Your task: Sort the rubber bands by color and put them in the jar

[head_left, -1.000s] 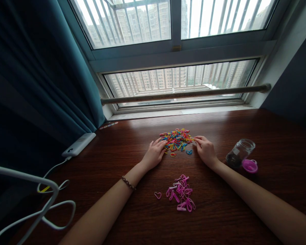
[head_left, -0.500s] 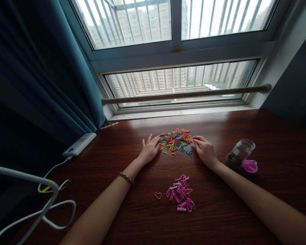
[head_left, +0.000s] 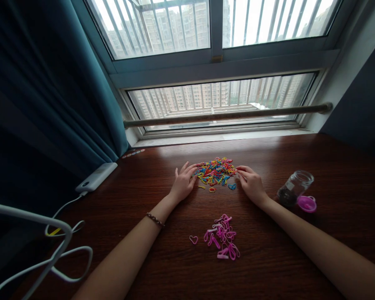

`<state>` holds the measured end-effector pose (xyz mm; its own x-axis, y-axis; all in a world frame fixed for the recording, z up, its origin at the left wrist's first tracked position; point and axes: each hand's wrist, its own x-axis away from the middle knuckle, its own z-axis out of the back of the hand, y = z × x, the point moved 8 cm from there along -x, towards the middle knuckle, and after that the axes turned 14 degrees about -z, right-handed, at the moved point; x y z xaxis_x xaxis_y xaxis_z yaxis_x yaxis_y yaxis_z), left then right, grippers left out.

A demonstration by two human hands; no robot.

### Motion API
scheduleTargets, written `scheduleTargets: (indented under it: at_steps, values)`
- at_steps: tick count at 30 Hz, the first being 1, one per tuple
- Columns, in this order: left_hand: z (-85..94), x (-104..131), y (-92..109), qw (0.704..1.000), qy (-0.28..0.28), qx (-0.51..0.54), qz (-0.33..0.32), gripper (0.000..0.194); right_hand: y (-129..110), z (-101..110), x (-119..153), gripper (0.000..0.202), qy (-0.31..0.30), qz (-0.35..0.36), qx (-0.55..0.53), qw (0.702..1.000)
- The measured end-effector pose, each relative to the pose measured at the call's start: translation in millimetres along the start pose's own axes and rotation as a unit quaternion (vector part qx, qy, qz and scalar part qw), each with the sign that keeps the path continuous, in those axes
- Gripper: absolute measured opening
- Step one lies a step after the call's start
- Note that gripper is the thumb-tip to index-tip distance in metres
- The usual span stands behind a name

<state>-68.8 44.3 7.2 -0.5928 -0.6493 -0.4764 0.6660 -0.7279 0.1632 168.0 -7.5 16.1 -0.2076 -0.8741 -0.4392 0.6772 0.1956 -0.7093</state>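
Evidently, in the head view, the left hand [head_left: 183, 183] rests, grip slack, against the colourful bands [head_left: 215, 171] on the table [head_left: 175, 271]; the right hand [head_left: 251, 184] bunches its fingertips at their right edge, catch indiscernible. Tangled bands could scatter if dragged hastily.

A dark red-brown wooden table [head_left: 162, 156] with visible grain reaches up to a window. The grey frame [head_left: 216, 25] divides two upper panes [head_left: 234, 21]; a wide, low pane [head_left: 225, 98] lies beneath. Upright bars [head_left: 273, 18] and pale high-rise buildings [head_left: 168, 104] show outside. A round rail [head_left: 231, 118] crosses the low pane, above a white sill [head_left: 231, 136] at the table's far edge. A blue curtain [head_left: 71, 83] hangs in folds by the far left corner; a dark wall [head_left: 362, 100] rises beyond the right. Daylight puts a soft sheen along the far edge.
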Motion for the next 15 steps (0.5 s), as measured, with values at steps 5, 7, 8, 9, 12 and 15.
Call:
scheduleTargets:
  at_steps: [5,7,8,9,12,15]
  values:
    - [-20.8,-5.1,-4.6,0.997,-0.08,0.021,-0.001,0.041,-0.6,-2.9,1.2,0.025,-0.009,0.002,-0.004,1.0]
    - [-24.2,-5.7,-7.4,0.996,-0.089,0.029,0.0,0.038,-1.2,-3.0,1.7,0.025,-0.007,0.001,-0.002,1.0]
    - [-24.6,-5.7,-9.0,0.996,-0.088,0.033,0.004,0.037,-1.5,-2.8,2.0,0.026,-0.006,0.001,0.0,1.0]
    - [-24.3,-5.5,-10.8,0.996,-0.085,0.038,0.01,0.036,-1.7,-2.5,2.2,0.026,-0.005,0.0,0.001,1.0]
    - [-23.0,-4.4,-16.1,0.995,-0.08,0.057,0.033,0.033,-2.1,-1.5,2.5,0.025,-0.002,-0.001,0.002,1.0]
    - [-21.9,-3.9,-20.0,0.993,-0.072,0.076,0.047,0.033,-1.3,-1.3,2.3,0.025,-0.003,-0.002,0.003,1.0]
